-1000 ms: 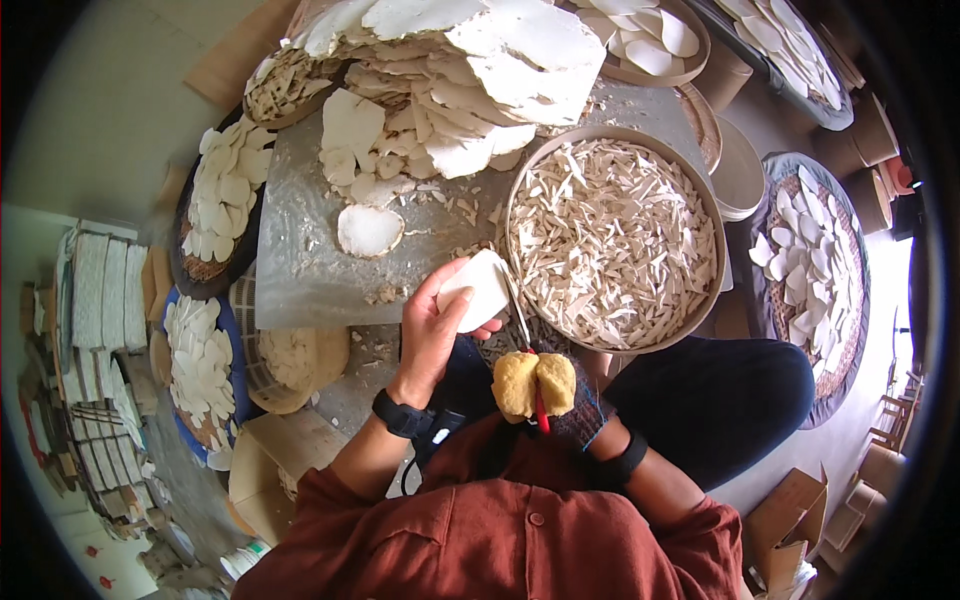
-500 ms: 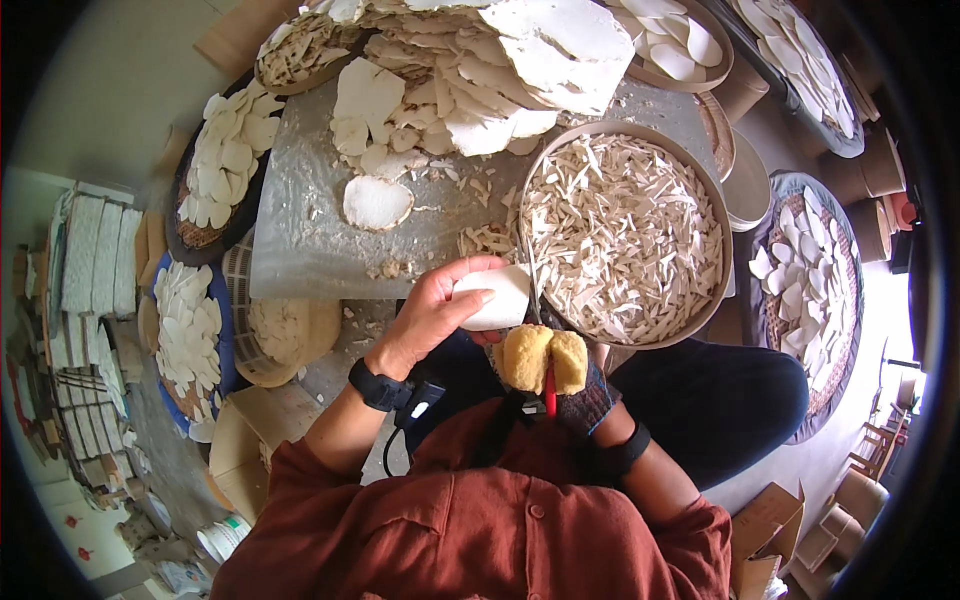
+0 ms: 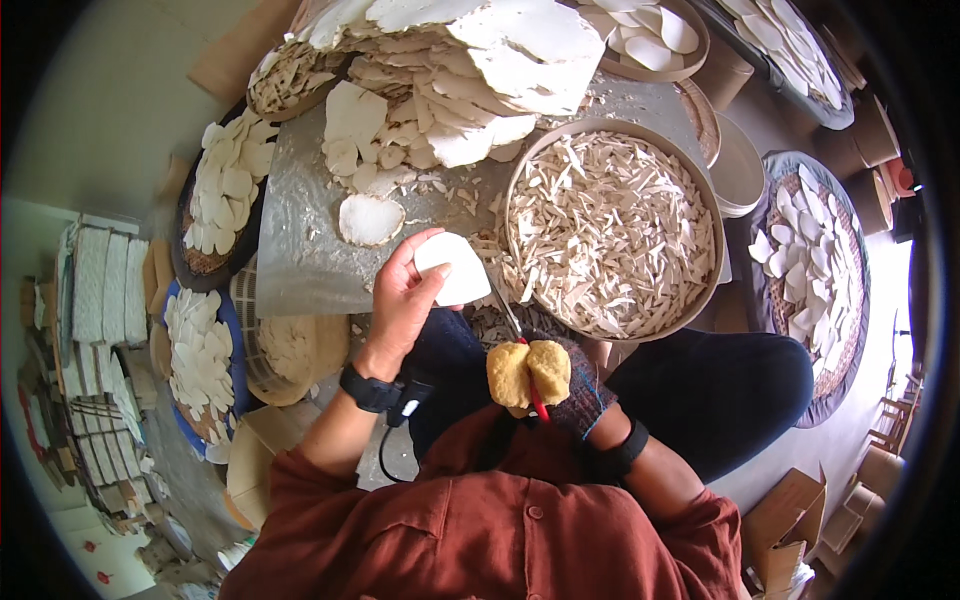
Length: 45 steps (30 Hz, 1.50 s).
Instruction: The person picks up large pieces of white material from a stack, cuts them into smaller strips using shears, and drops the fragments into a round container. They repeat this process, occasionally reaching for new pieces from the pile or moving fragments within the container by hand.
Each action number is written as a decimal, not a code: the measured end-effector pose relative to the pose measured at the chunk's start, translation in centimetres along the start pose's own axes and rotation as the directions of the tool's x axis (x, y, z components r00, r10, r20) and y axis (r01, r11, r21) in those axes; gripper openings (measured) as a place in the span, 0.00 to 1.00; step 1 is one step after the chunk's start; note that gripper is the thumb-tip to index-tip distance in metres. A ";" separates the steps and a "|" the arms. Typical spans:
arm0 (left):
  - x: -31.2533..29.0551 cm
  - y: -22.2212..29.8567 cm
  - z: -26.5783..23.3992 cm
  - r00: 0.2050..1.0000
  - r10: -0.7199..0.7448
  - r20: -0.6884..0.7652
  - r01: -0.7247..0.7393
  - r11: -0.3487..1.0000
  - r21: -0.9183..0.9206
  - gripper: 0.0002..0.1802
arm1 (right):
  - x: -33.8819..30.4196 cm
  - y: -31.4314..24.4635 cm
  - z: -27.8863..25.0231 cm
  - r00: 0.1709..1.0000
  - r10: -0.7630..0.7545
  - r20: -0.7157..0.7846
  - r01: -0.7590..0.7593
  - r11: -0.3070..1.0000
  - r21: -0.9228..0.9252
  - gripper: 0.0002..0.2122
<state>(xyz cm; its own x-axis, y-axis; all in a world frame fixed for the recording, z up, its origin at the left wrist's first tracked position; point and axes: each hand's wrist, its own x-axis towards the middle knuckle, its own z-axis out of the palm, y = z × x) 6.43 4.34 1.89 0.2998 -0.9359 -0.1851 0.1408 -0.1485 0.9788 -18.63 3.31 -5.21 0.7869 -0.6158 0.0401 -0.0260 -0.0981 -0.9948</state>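
Observation:
In my left hand is a flat white slice with a rounded edge, pinched between thumb and fingers. My right hand, in a dark knitted glove, is closed round a pair of shears. Their handles are red and wrapped in thick yellow foam, which hides part of my grip. The blades point up and left, close to the slice's right edge but apart from it. Just beyond lies a round sieve full of narrow white strips.
A grey metal-topped table bears a tall stack of large white slabs and a single loose slice. Trays of rounded slices stand at both sides. Left of my knees is a woven basket; an opened cardboard box sits lower right.
My left hand has drawn the slice left and up, away from the blades. The shears have tilted leftward and their blades now show more. The view has shifted slightly.

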 end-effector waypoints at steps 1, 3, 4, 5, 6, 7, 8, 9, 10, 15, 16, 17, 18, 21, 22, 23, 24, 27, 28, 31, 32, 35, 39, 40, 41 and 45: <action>0.4 1.0 0.2 0.998 -0.015 0.063 0.014 1.000 0.011 0.24 | -0.2 -0.3 0.1 0.999 0.030 -0.044 -0.027 0.996 0.088 0.19; 1.7 4.9 -0.3 0.936 -0.304 0.178 0.265 0.940 0.215 0.24 | -0.8 -1.3 0.0 0.996 0.065 -0.063 -0.048 0.969 0.243 0.17; 2.8 6.9 0.1 0.886 -0.415 0.207 0.282 0.837 0.470 0.25 | -1.1 -2.0 -0.1 0.995 0.082 -0.057 -0.059 0.945 0.321 0.17; 4.3 8.5 1.3 0.843 -0.420 0.336 0.156 0.789 0.594 0.26 | -1.4 -2.8 -0.1 0.996 0.092 0.017 -0.092 0.946 0.312 0.16; 4.7 9.9 2.7 0.795 -0.514 0.323 0.093 0.629 0.772 0.28 | -1.5 -3.8 0.3 0.990 0.103 0.092 -0.126 0.945 0.300 0.14; 4.8 10.3 4.9 0.821 -0.374 0.431 0.027 0.780 0.625 0.33 | -1.5 -4.7 0.3 0.972 0.115 0.206 -0.154 0.971 0.183 0.13; 5.0 10.6 7.4 0.742 -0.281 0.609 -0.019 0.899 0.438 0.36 | -1.4 -5.7 0.3 0.966 -0.032 0.257 0.011 0.996 0.084 0.12; 4.5 10.7 9.0 0.661 -0.016 0.751 -0.125 0.983 0.132 0.37 | -1.4 -6.6 0.0 0.918 -0.149 0.366 0.197 0.976 -0.098 0.13; 4.0 10.6 10.8 0.565 0.167 0.808 -0.076 0.986 -0.150 0.39 | -1.3 -7.4 0.0 0.909 -0.198 0.367 0.257 0.959 -0.116 0.13; 4.9 9.8 10.1 0.826 -0.015 0.564 -0.323 0.807 0.495 0.12 | -0.7 -9.0 -0.4 0.943 -0.202 0.263 0.213 0.977 -0.014 0.15; 4.5 8.3 9.5 0.871 0.010 0.492 -0.409 0.570 0.712 0.13 | -0.6 -8.9 -0.3 0.939 -0.186 0.288 0.205 0.978 -0.038 0.15; 3.6 6.3 8.8 0.908 0.016 0.419 -0.406 0.284 0.869 0.14 | -0.6 -8.9 -0.3 0.931 -0.172 0.322 0.209 0.975 -0.081 0.15; 3.1 4.4 8.2 0.899 0.184 0.397 -0.433 0.247 0.867 0.15 | -0.4 -8.8 -0.2 0.922 -0.176 0.345 0.213 0.974 -0.072 0.15; 1.0 -0.7 5.9 0.972 0.110 0.207 -0.234 0.532 0.814 0.12 | 0.0 -8.9 0.0 0.924 -0.211 0.318 0.217 0.976 0.016 0.12; 0.6 -1.8 5.2 0.965 0.145 0.221 -0.264 0.566 0.781 0.09 | 0.2 -9.0 -0.1 0.930 -0.153 0.335 0.170 0.985 -0.023 0.13; 0.2 -2.5 4.4 0.976 0.086 0.201 -0.211 0.610 0.764 0.07 | 0.6 -9.1 0.0 0.921 -0.203 0.332 0.213 0.977 0.009 0.16; -0.5 -2.8 3.5 0.965 0.012 0.261 -0.212 0.623 0.753 0.06 | 0.6 -9.3 0.0 0.926 -0.152 0.347 0.164 0.987 -0.005 0.17; -0.7 -2.0 -0.6 0.823 -0.427 0.374 0.158 0.806 0.570 0.09 | 1.2 -9.6 0.2 0.922 -0.070 0.381 0.093 0.995 -0.043 0.19; 0.0 -1.6 -2.4 0.893 -0.370 0.255 0.189 0.825 0.533 0.10 | 1.4 -9.5 0.2 0.919 -0.050 0.391 0.075 0.996 -0.049 0.20; 3.6 -1.4 -8.7 0.980 0.070 -0.185 0.050 0.816 0.576 0.15 | 1.8 -9.2 0.7 0.918 -0.055 0.392 0.087 0.994 -0.065 0.21; 5.0 -1.7 -10.9 0.943 0.221 -0.247 0.058 0.624 0.779 0.23 | 1.9 -9.0 0.9 0.917 -0.075 0.391 0.078 0.997 0.010 0.23; 8.0 -3.8 -14.8 0.888 0.320 -0.330 0.249 0.267 0.931 0.37 | 2.3 -8.2 1.9 0.886 0.049 0.461 0.103 0.949 -0.299 0.22; 8.4 -5.2 -14.3 0.865 0.436 -0.249 0.030 0.450 0.893 0.34 | 1.7 -6.9 2.8 0.869 0.055 0.492 0.134 0.931 -0.340 0.15; 7.8 -4.9 -13.4 0.871 0.405 -0.277 -0.106 0.706 0.700 0.30 | 1.4 -6.4 3.0 0.903 0.008 0.430 0.150 0.931 -0.332 0.16; 7.4 -4.3 -12.4 0.884 0.353 -0.306 -0.203 0.881 0.428 0.26 | 1.1 -5.8 2.8 0.920 -0.041 0.389 0.167 0.940 -0.297 0.16; 2.9 -1.0 -8.4 0.938 0.285 -0.199 -0.214 0.925 0.315 0.24 | 0.9 -2.0 2.1 0.957 0.160 0.241 -0.153 0.987 -0.049 0.16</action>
<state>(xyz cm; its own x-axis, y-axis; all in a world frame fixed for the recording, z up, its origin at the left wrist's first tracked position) 15.08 4.48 -0.36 0.5093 -0.8561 0.0879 -0.2313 -0.0377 0.9721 -16.61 4.59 -3.38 0.8975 -0.4172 -0.1432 -0.1761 -0.0412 -0.9835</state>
